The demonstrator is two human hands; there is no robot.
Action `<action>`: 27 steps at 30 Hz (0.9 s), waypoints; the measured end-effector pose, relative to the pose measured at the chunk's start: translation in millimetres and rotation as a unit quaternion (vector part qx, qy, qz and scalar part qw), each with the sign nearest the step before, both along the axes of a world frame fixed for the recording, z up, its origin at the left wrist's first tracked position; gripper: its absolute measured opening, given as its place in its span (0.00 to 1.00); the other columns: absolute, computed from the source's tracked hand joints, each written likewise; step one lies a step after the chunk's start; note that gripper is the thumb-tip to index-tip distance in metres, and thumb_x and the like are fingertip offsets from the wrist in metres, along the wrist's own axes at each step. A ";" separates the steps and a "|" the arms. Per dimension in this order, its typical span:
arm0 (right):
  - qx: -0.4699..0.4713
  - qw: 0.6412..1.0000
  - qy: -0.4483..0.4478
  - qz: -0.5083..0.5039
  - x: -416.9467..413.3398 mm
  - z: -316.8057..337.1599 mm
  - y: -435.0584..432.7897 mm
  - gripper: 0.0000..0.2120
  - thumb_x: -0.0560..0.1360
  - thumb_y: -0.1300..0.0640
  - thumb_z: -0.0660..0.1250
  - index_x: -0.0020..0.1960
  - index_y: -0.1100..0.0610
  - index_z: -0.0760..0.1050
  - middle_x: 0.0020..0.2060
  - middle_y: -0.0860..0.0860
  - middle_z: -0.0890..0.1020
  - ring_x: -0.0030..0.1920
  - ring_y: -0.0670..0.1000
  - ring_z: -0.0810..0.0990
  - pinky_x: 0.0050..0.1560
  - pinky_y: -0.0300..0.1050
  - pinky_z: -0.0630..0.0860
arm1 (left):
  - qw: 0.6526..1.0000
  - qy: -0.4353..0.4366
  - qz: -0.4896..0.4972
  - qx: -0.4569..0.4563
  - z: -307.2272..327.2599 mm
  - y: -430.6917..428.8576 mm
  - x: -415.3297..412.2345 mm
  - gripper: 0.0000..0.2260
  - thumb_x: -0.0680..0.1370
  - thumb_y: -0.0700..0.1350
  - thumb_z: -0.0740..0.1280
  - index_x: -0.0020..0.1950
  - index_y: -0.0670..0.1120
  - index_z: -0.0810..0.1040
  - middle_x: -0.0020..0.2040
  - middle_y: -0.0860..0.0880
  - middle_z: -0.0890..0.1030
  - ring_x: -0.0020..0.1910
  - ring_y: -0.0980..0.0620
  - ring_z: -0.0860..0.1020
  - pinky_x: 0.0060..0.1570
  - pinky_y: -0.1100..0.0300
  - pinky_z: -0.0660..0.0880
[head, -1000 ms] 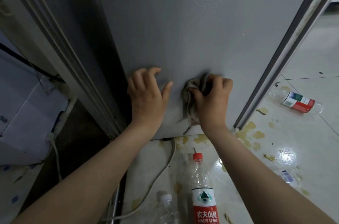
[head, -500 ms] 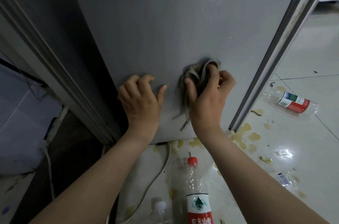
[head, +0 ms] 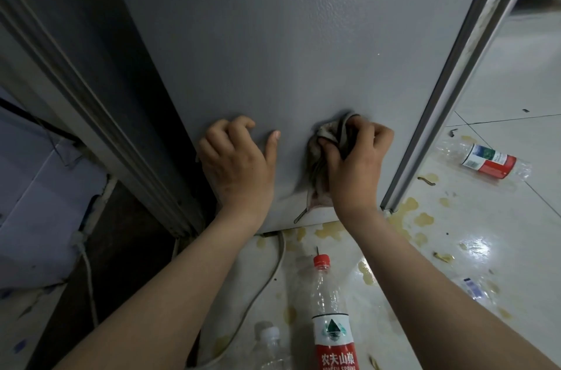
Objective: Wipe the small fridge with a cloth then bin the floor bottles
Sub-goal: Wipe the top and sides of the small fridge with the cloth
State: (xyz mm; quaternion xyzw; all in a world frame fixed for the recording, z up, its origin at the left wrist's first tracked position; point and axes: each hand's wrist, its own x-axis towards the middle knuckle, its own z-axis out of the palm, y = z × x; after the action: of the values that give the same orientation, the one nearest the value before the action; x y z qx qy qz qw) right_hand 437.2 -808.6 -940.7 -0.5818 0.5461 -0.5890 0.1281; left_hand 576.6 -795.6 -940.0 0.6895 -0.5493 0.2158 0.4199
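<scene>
1. Two bare hands are working low on the flat grey textured side of the small fridge (head: 303, 51).
2. The right hand (head: 355, 163) is clutching a bunched grey-brown cloth (head: 321, 154), fingers curled round it, pressing it against the panel.
3. The left hand (head: 239, 163), at 9 o'clock from the cloth, is bracing on the panel with arched fingertips and outstretched thumb, holding nothing.
4. A clear red-capped plastic bottle (head: 329, 309) is lying on the stained white tile floor (head: 501, 248) at 6 o'clock from the cloth, with a clear white-capped bottle (head: 270, 345) just beside it at 8 o'clock.
5. A third clear, red-labelled bottle (head: 485, 160) is lying at 3 o'clock from the right hand, well apart.
</scene>
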 end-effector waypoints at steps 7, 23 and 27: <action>-0.054 0.994 -0.086 -0.041 -14.6 54.7 -11.2 0.21 0.70 0.63 0.72 0.60 0.63 0.71 0.53 0.51 0.63 0.49 0.35 0.66 0.55 0.19 0.60 | 0.998 0.049 0.013 -0.041 10.3 -2.4 -18.5 0.17 0.71 0.53 0.68 0.49 0.47 0.63 0.51 0.35 0.73 0.48 0.46 0.61 0.48 0.55 0.61; 0.009 0.992 -0.119 -0.036 -26.7 19.4 -8.5 0.22 0.71 0.60 0.72 0.61 0.64 0.68 0.54 0.52 0.64 0.46 0.36 0.63 0.51 0.16 0.57 | 0.996 0.081 0.002 -0.020 8.9 -3.1 -24.7 0.15 0.73 0.53 0.66 0.49 0.47 0.63 0.53 0.36 0.72 0.49 0.39 0.69 0.49 0.52 0.61; -0.002 0.997 -0.079 -0.020 -34.7 31.5 -9.6 0.18 0.71 0.61 0.72 0.56 0.65 0.70 0.51 0.53 0.65 0.42 0.37 0.64 0.49 0.17 0.59 | 0.997 0.078 0.000 -0.014 11.7 -1.6 -24.7 0.15 0.73 0.52 0.67 0.48 0.47 0.64 0.52 0.36 0.72 0.48 0.36 0.71 0.49 0.53 0.61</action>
State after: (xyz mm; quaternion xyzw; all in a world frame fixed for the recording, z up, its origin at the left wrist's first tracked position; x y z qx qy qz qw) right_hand 402.5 -818.2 -909.3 -0.5228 0.5444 -0.6367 0.1580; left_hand 552.0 -797.2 -928.3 0.6987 -0.5115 0.1686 0.4709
